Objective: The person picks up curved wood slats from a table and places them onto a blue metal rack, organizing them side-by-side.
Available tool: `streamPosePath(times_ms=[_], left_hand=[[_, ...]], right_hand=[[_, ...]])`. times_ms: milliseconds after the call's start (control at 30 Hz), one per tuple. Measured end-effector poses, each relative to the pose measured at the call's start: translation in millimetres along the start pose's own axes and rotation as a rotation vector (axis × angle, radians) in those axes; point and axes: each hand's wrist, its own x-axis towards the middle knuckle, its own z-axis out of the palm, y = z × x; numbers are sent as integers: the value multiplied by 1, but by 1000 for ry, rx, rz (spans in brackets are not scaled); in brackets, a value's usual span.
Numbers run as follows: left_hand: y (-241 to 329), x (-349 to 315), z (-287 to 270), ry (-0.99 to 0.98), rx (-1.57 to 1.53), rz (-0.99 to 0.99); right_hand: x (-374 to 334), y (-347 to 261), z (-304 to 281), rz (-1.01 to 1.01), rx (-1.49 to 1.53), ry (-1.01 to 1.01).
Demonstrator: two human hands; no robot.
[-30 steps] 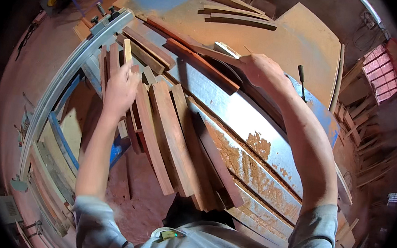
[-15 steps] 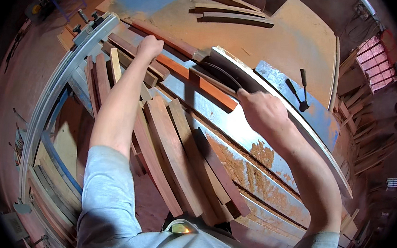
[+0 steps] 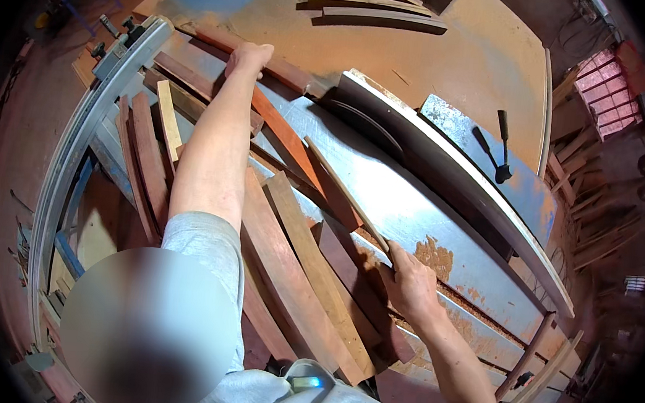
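At the far left of the metal saw table [image 3: 400, 185], my left hand [image 3: 249, 60] is closed at a long reddish-brown wooden strip [image 3: 287, 74]; its fingers are partly hidden. My right hand [image 3: 411, 282] grips the near end of a thin wooden stick [image 3: 345, 190], which points forward and left. Beneath the stick's middle an orange-red wooden strip [image 3: 297, 142] slants across the table, its far end close to my left wrist. Several curved brown boards [image 3: 297, 276] lie side by side between my arms.
A long fence [image 3: 477, 192] runs along the right, with a dark curved disc edge [image 3: 368, 121] against it. Black lever handles [image 3: 502, 171] stand beyond. A metal rail [image 3: 74, 141] bends along the left. Curved pieces [image 3: 377, 16] lie on the dusty far tabletop. Sawdust covers the near slots.
My right hand has drawn back toward me and left with the stick. The orange-red strip's near end has swung nearer, away from the fence. My left hand has moved slightly farther out.
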Motion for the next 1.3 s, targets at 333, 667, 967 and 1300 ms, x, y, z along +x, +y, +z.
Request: streamPosePath(times_ms=[333, 667, 967, 1300], left_hand=[[-41, -1, -40, -89, -1029, 30], [-156, -144, -174, -67, -566, 150], [-211, -236, -147, 39, 21, 48], [-202, -341, -110, 276, -58, 267]], right_hand=[[39, -13, 40, -2, 65, 135], [71, -31, 55, 48, 26, 47], [33, -13, 2, 49, 57, -38], [-115, 70, -33, 354, 1197, -343]])
